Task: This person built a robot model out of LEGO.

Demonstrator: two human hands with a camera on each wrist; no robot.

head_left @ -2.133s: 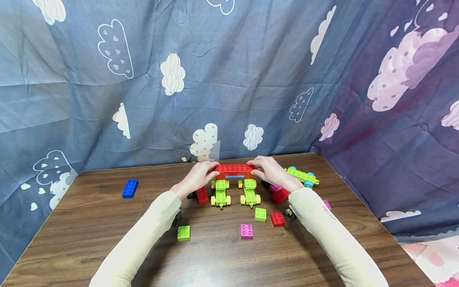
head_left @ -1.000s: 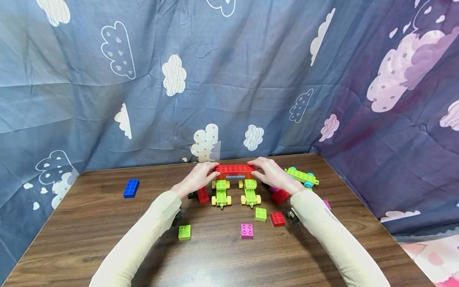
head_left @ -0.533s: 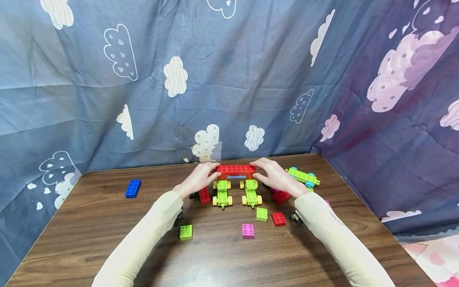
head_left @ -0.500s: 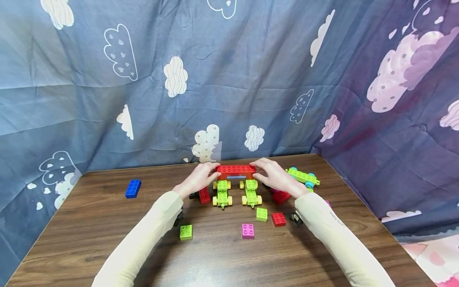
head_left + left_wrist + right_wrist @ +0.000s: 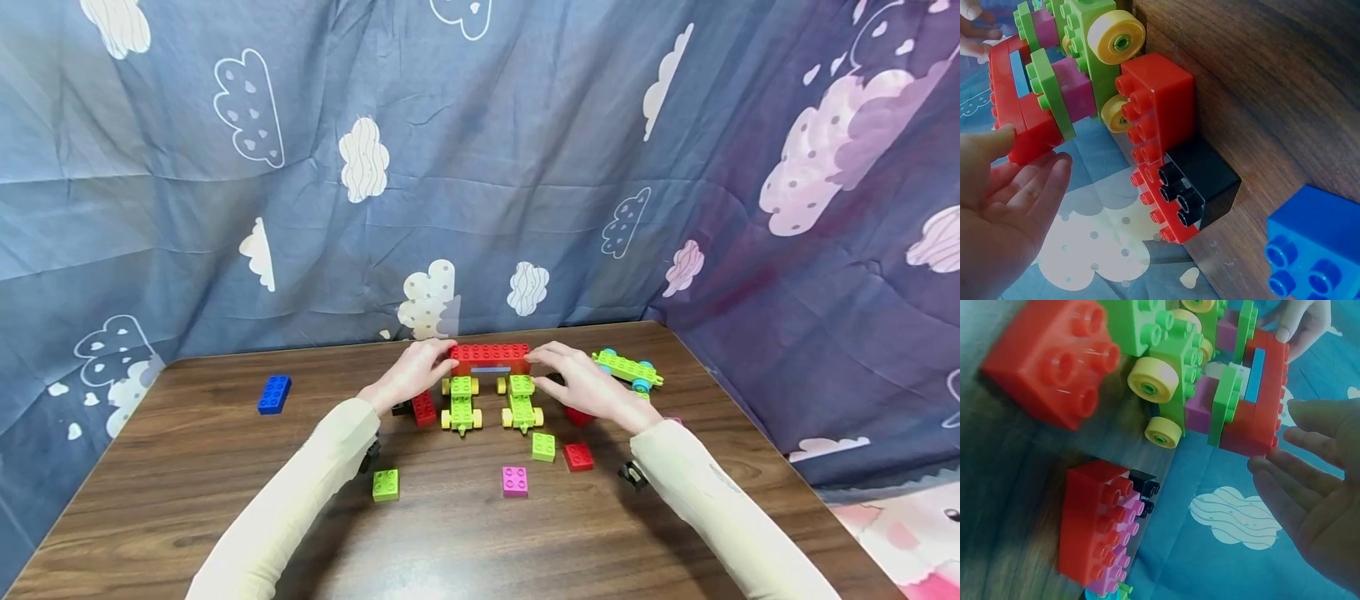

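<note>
- Cloud-printed blue cloth (image 5: 480,167) hangs behind and to the side of a dark wooden table (image 5: 187,500), with building bricks scattered across it.
- Centre stage: a long red brick (image 5: 490,358) sits as a roof across two green wheeled carts (image 5: 460,402) side by side, near the far edge of the table.
- Left hand (image 5: 415,372) is at the left end of that red brick, thumb on its corner and fingers nearly straight beside it – touching, not clamping.
- Right hand (image 5: 581,383) is open, fingers stretched toward the right end; from the wrist view, the fingertips (image 5: 1272,464) are just short of the brick, a sliver apart.
- Risk one, as I judge it: those carts are on wheels (image 5: 1152,379). A push from one side only could roll them apart or slew the whole bridge sideways.
- Risk two: pressing down on one end could tip the roof up off the far cart, since purple and green pieces (image 5: 1225,403) stack beneath it.
- Risk three: a red-and-black block (image 5: 1172,187) lies just beside the left cart, and a red block (image 5: 579,457) and a green one (image 5: 543,447) lie near the right forearm – a sleeve could sweep them.
- Off to the left a blue brick (image 5: 273,394) sits well apart, safe from all this.
</note>
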